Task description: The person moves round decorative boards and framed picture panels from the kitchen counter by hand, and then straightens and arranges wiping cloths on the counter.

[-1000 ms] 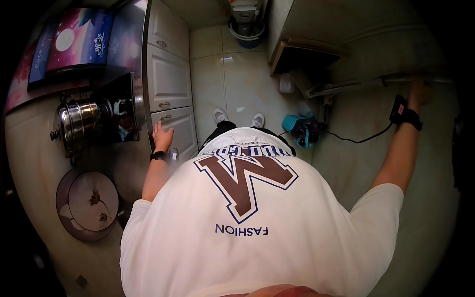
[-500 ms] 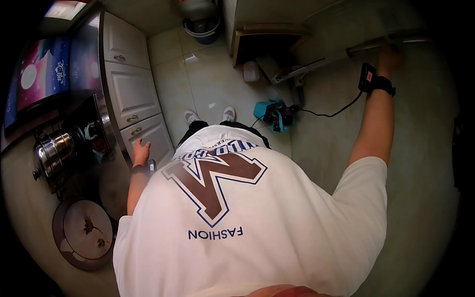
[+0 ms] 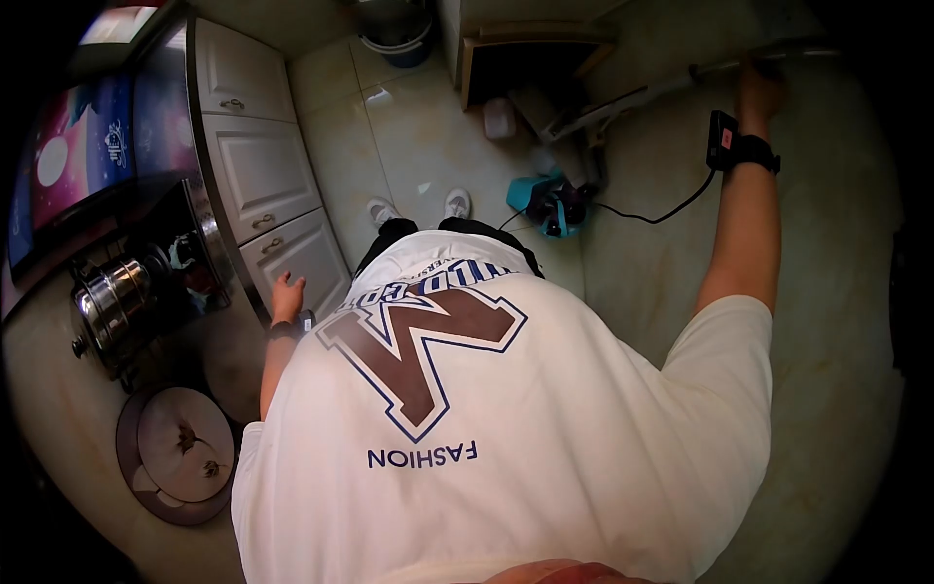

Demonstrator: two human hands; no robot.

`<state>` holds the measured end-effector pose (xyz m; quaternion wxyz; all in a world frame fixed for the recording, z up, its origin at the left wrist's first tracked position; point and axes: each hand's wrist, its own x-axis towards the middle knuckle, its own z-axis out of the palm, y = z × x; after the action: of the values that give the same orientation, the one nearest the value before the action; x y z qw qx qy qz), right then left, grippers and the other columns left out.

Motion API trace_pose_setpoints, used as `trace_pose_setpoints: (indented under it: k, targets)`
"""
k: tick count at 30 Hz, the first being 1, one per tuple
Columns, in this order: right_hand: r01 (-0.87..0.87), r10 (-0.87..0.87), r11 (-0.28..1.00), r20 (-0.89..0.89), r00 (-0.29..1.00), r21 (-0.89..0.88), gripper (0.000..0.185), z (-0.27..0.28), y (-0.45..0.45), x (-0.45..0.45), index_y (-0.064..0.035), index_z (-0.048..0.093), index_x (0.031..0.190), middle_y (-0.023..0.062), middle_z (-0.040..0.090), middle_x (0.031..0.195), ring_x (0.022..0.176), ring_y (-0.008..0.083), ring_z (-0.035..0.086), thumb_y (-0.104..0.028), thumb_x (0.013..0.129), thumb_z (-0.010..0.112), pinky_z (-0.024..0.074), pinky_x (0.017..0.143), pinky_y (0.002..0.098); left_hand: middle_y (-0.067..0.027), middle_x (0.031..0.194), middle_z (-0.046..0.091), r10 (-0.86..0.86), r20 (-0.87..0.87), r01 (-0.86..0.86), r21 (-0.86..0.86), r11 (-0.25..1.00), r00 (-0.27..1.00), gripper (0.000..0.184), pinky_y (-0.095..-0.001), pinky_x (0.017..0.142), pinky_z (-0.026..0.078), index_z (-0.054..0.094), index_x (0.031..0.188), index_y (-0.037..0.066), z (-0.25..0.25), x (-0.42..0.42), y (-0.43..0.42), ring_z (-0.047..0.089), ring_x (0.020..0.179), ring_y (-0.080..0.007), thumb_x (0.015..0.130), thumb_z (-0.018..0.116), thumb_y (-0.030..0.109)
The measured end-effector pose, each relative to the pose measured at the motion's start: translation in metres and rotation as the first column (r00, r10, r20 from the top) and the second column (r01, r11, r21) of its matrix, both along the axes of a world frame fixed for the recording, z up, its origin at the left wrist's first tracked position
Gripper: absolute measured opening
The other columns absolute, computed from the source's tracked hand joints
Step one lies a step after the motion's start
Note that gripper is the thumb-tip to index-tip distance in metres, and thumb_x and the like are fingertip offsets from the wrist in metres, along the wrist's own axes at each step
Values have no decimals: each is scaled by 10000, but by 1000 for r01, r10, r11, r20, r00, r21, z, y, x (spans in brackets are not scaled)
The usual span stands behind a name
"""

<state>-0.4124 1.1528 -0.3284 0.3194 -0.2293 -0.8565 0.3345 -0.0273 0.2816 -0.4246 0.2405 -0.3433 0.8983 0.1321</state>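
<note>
The grip of the right hand (image 3: 759,92) appears to be closed around a slim metal bar (image 3: 722,66), at the far right and well out from the body; the exact placing of the fingers is lost in shadow. The left hand (image 3: 286,296) is held with its fingers loosely spread, nothing seen in it, beside the white drawer front (image 3: 309,265); whether the two touch cannot be told. With the right arm stretched so far out, good control would best be sought in a firm but unforced hold, the wrist lined up with the bar and the elbow slightly eased. The long pale piece (image 3: 613,109), which seems to run on from the bar, should be watched too, since a small turn at the hand could be magnified at that end. The black cable (image 3: 671,216) is slung between the black box (image 3: 721,139) at the right wrist and the turquoise container (image 3: 526,192), so slack should be allowed and any snag avoided. On the left, the steel pot (image 3: 112,297) is best given a wide berth by the left forearm.
</note>
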Motion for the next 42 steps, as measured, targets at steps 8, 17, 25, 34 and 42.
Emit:
trace_pose_setpoints:
  k: [8, 17, 25, 34, 42]
  targets:
    - [-51, 34, 996, 203, 979, 78, 720, -40, 36, -2, 99, 651, 1055, 208, 679, 1005, 909, 302, 640, -565, 784, 713, 486, 828, 415, -212, 1359, 540, -10, 23, 9, 30, 999, 1000, 616, -403, 1049, 400, 521, 1352, 29, 5, -8, -4, 509, 1259, -369, 836, 663, 335]
    - [-81, 95, 995, 319, 943, -56, 609, -96, 27, 92, 98, 630, 1043, 200, 662, 1012, 918, 274, 636, -475, 844, 692, 504, 770, 400, -195, 1363, 529, -256, -37, 247, -161, 955, 966, 539, -408, 1084, 352, 527, 1332, 34, 42, -32, -4, 467, 1289, -346, 861, 640, 271]
    - [130, 62, 847, 339, 939, -515, 708, -44, -84, 205, 72, 383, 1391, 163, 543, 1259, 1074, 220, 577, -226, 844, 719, 507, 858, 315, -200, 1474, 396, -431, -214, 293, -473, 831, 877, 601, -416, 1151, 252, 471, 1374, 24, 62, -78, -52, 328, 1376, -349, 835, 638, 230]
    - [200, 146, 761, 464, 874, -618, 589, -28, -180, 231, 1, 378, 1400, 117, 563, 1205, 1006, 190, 592, -110, 886, 644, 514, 838, 327, -164, 1588, 184, -164, -148, 22, -671, 741, 975, 756, -579, 1145, 122, 346, 1488, 211, 86, -80, -73, 170, 1446, -380, 867, 584, 569]
    - [29, 378, 739, 450, 809, -673, 564, -15, -312, 200, -60, 410, 1369, 91, 569, 1204, 938, 160, 604, -111, 870, 668, 510, 760, 292, -119, 1584, 221, -265, -247, 56, -623, 780, 932, 804, -647, 1122, 82, 312, 1507, 223, 82, -60, -91, 147, 1455, -369, 855, 538, 635]
